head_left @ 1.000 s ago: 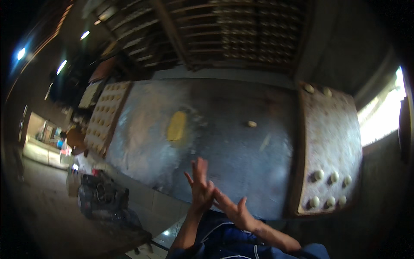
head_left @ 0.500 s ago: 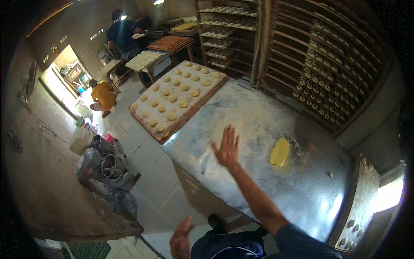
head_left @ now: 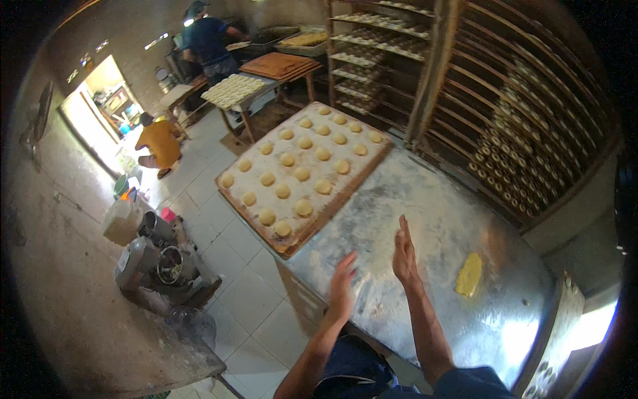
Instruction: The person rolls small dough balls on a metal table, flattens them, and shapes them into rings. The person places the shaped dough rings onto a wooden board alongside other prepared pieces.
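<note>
Over the near side of a floured metal table (head_left: pixel 425 326), my right hand (head_left: pixel 403 253) is held upright with its fingers straight and together, and it grips nothing. My left hand (head_left: pixel 342 289) is slightly blurred to its left, empty, with fingers stretched out. The two palms face each other with a gap between them. To the right of my hands lies a flattened piece of yellow dough (head_left: pixel 469 275). Beyond them, a wooden board (head_left: pixel 299 243) dusted with flour carries several rows of round dough pieces (head_left: pixel 304 207).
Racks with trays of dough rings (head_left: pixel 508 173) stand along the far right. Another person (head_left: pixel 211 40) works at the back, and one in yellow (head_left: pixel 159 143) crouches by the doorway. Buckets and a pot (head_left: pixel 169 265) sit at left. A board (head_left: pixel 551 339) stands by the table's right end.
My left hand has come up from the lower edge to the table. My right hand has turned from palm-down to edge-on. The view has shifted, so the board looks nearer.
</note>
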Available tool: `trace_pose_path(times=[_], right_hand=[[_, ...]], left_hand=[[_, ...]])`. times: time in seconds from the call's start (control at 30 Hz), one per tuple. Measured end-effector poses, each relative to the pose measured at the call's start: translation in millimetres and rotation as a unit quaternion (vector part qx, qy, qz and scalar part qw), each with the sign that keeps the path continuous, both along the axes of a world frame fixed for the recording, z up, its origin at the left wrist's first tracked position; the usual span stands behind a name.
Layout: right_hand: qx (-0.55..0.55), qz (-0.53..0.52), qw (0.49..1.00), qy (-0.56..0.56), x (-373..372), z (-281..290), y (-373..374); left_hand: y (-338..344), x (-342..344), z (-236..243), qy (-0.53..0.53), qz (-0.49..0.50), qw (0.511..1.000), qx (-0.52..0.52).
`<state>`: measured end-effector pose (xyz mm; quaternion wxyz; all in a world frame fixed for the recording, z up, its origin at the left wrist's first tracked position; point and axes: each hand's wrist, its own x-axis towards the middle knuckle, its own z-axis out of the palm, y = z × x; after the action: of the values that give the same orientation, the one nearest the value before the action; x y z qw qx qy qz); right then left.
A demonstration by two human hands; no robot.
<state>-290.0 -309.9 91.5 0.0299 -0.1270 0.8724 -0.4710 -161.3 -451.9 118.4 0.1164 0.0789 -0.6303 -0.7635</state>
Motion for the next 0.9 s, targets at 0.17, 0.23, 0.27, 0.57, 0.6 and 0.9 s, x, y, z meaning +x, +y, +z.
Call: trace_pose_path(times=[0.17,0.23,0.27,0.57,0.6,0.9], right_hand=[[-0.402,0.118,0.897,-0.142,-13,20,-30],[-0.421,0.121,0.868,-0.232,-42,9,-44],[-0.412,0.122,0.859,-0.277,-52,-3,-55],[-0.107,0.211,0.966,-0.107,-1,3,-193],[-0.005,0.178,0.984,-0.012,-9,-16,-210],[0.063,0.025,0.997,0.046,2,-37,-278]], left_hand=[[40,-130,-10,-0.02,-0.075,0.943,0.323],[36,-121,9,-0.007,-0.048,0.945,0.324],[32,-115,12,-0.002,-0.024,0.958,0.286],[-245,-145,-8,-0.102,0.154,0.938,-0.294],[-268,-138,-17,-0.159,0.141,0.888,-0.407],[-302,-137,-34,-0.076,-0.027,0.84,-0.536]])
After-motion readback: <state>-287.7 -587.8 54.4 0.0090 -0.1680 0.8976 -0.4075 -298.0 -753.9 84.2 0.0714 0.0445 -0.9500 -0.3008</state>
